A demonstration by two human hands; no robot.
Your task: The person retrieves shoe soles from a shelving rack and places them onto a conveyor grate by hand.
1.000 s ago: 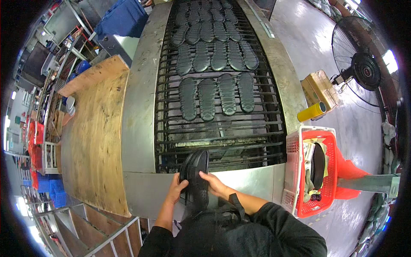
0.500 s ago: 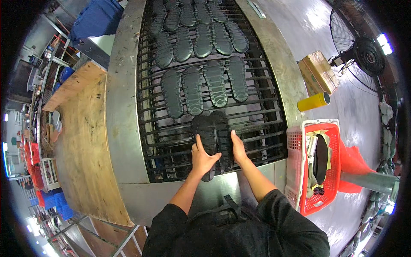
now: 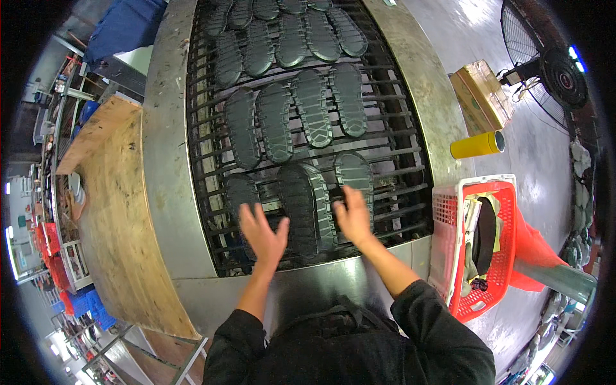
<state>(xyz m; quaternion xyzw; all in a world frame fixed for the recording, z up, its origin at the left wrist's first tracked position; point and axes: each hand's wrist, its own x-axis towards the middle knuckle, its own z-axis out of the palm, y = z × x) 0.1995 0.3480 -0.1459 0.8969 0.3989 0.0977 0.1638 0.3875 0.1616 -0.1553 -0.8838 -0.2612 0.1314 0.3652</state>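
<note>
Black shoe soles with ridged treads lie in rows on the dark bars of a metal rack. In the nearest row, a sole (image 3: 242, 186) is at the left, partly behind my left hand (image 3: 264, 236). That hand has its fingers spread and holds nothing. Two soles sit close together in the middle, a dark one (image 3: 298, 208) overlapping a lighter-edged one (image 3: 325, 212). My right hand (image 3: 354, 215) is open over the lower part of the right-hand sole (image 3: 355, 168); whether it touches it I cannot tell. Behind lies a row with a ribbed sole (image 3: 312, 109).
A steel border (image 3: 168, 147) frames the rack (image 3: 401, 163). Left of it is a wooden board (image 3: 119, 212). On the right stand a yellow cylinder (image 3: 475, 146), a red-and-white basket (image 3: 497, 282) holding dark and pale pieces, a cardboard box (image 3: 481, 96) and a large fan (image 3: 561, 78).
My hands have let go of the bunched soles and moved apart. Those soles now lie spread along the near row, one left, two in the middle, one right. The view has shifted slightly.
</note>
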